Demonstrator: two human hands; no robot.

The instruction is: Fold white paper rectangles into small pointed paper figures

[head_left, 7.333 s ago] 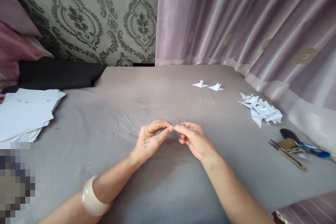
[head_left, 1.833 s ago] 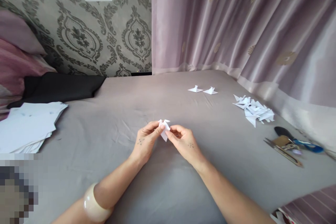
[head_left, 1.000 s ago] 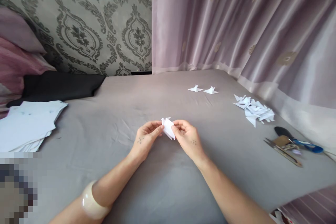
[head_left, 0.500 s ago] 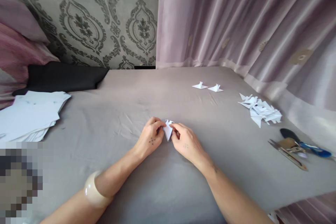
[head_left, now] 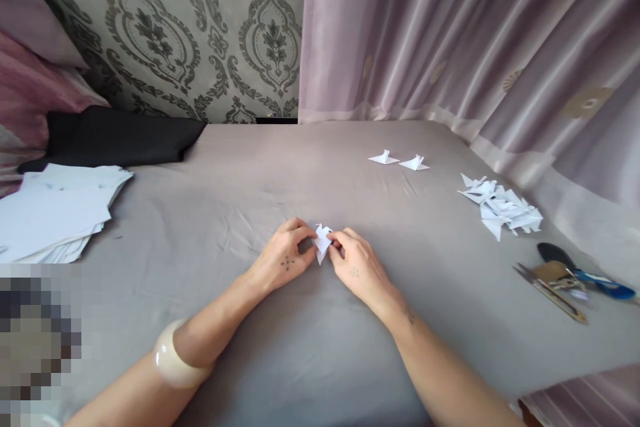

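A small folded white paper bird [head_left: 323, 241] is pinched between my two hands above the grey sheet [head_left: 280, 360]. My left hand [head_left: 290, 250] grips its left edge with thumb and forefinger. On the other side, my right hand [head_left: 355, 259] pinches the right edge in the same way. The paper's narrow point faces down towards me, and small folded tips stick up at the top. Parts of its edges are hidden behind my fingertips.
Two finished-looking paper birds [head_left: 384, 158] stand at the back. A heap of folded paper birds [head_left: 505, 207] lies right, with scissors [head_left: 550, 293] and a blue-handled tool [head_left: 605, 285] nearer me. Paper sheets [head_left: 65, 207] and black cloth [head_left: 120, 137] lie left.
The paper bird has turned slightly in my fingers, and its upper folds now stand out more. Both hands still hold it. The camera view has shifted a little.
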